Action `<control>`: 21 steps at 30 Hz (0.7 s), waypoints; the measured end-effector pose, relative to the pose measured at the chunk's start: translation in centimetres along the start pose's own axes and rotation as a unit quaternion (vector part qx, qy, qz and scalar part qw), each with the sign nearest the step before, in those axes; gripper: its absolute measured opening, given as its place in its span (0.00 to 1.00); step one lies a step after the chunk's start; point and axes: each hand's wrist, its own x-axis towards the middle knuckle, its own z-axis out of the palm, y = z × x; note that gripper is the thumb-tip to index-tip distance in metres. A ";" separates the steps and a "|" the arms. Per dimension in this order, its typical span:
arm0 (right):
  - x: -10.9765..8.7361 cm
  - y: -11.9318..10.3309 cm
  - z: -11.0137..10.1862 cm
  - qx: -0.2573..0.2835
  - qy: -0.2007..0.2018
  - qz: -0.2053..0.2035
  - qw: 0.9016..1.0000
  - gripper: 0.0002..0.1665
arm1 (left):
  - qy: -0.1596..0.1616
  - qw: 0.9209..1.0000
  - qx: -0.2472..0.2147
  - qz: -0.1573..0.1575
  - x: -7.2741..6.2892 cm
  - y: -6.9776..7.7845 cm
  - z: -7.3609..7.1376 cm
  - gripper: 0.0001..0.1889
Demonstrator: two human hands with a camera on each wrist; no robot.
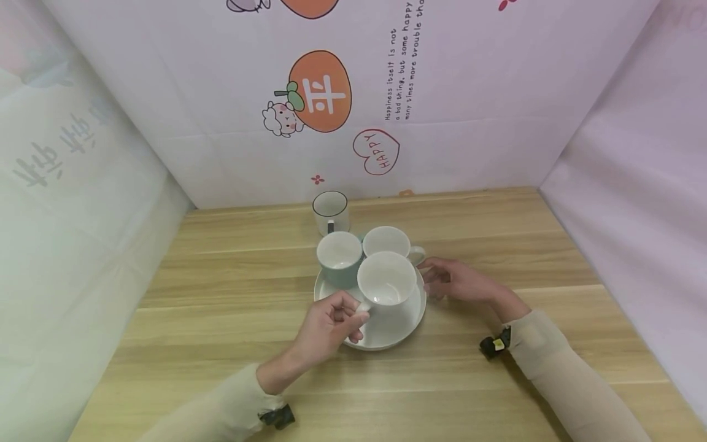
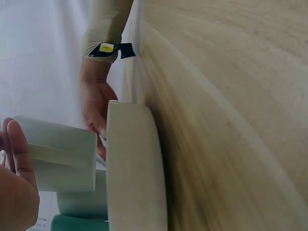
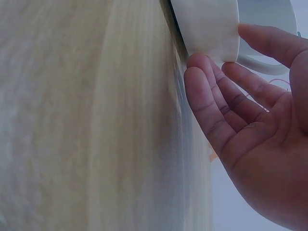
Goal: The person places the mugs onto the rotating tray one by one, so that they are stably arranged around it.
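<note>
My left hand (image 1: 328, 328) pinches the handle of a white cup (image 1: 386, 279). In the left wrist view this cup (image 2: 72, 159) is upright, its base a little above the rim of a round white plate (image 2: 137, 163). At the plate's right side is my right hand (image 1: 455, 279). In the right wrist view its bent fingers and thumb hold the plate's edge (image 3: 207, 29). A teal cup (image 1: 339, 276) with a white inside and a second white cup (image 1: 386, 239) stand on the plate (image 1: 381, 337), partly hidden by the raised cup.
A white mug (image 1: 331, 212) with a dark rim and black handle stands behind the plate, near the back of the wooden table (image 1: 221, 294). Printed white cloth (image 1: 442, 135) rises at the back and both sides.
</note>
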 end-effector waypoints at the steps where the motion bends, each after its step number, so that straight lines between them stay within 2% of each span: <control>1: 0.0 0.0 0.0 0.000 0.000 0.001 1.000 0.26 | -0.002 1.000 -0.004 -0.004 0.0 -0.2 0.1 0.07; 13: 0.1 0.1 0.0 0.003 -0.001 -0.001 1.000 0.27 | -0.021 0.999 -0.013 -0.036 0.1 -1.7 0.6 0.09; 21: 0.2 0.2 -0.1 0.009 -0.003 0.001 1.000 0.28 | -0.028 0.999 -0.002 -0.037 0.0 -2.7 0.8 0.10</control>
